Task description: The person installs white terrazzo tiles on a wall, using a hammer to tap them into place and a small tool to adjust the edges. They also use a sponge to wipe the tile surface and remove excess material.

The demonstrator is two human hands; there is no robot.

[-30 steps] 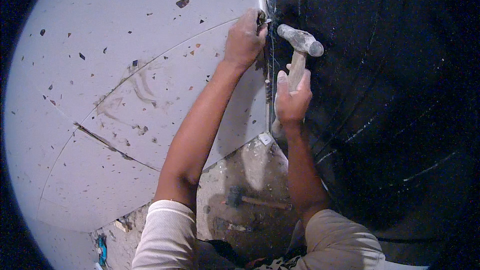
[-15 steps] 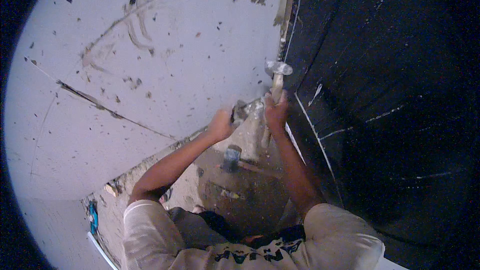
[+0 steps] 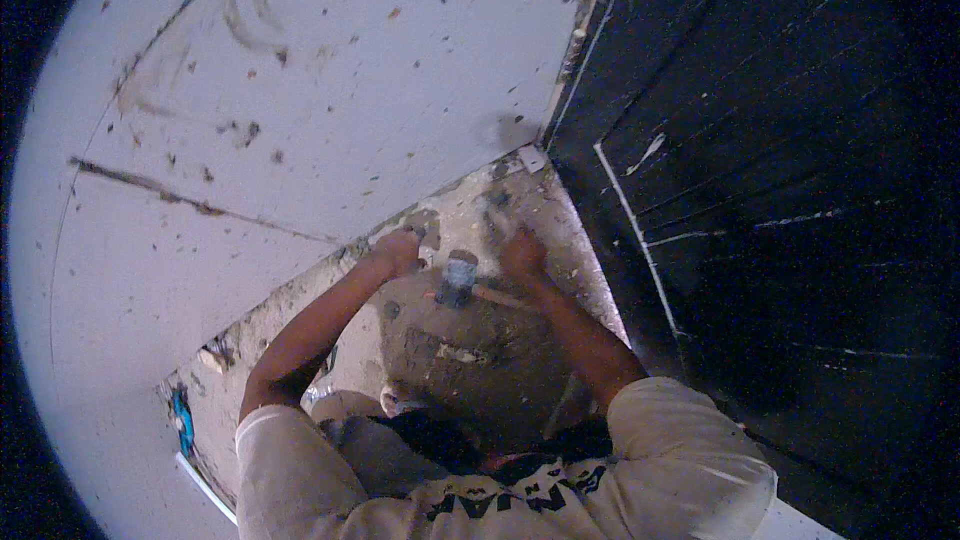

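My left hand (image 3: 400, 253) is closed near the foot of the white wall, beside a grey, dirt-coated shape that I cannot make out. To the right, my right hand (image 3: 525, 255) is closed too and smeared by motion. A blurred hammer (image 3: 495, 215) extends from it, head pointing away from me over the floor. Between and slightly below the hands lies a mallet (image 3: 459, 278) with a dark, block-like head, its wooden handle reaching right beneath my right forearm.
A stained white wall (image 3: 330, 90) rises on the left, meeting a dark, scratched wall (image 3: 760, 170) at a corner ahead. Dusty debris covers the floor (image 3: 470, 205). A small white block (image 3: 531, 158) sits in the corner. A teal tool (image 3: 182, 420) lies far left.
Both hands have come down and back from the corner and moved apart. The hammer, earlier upright beside the wall joint, is now low over the floor. My view has shifted slightly.
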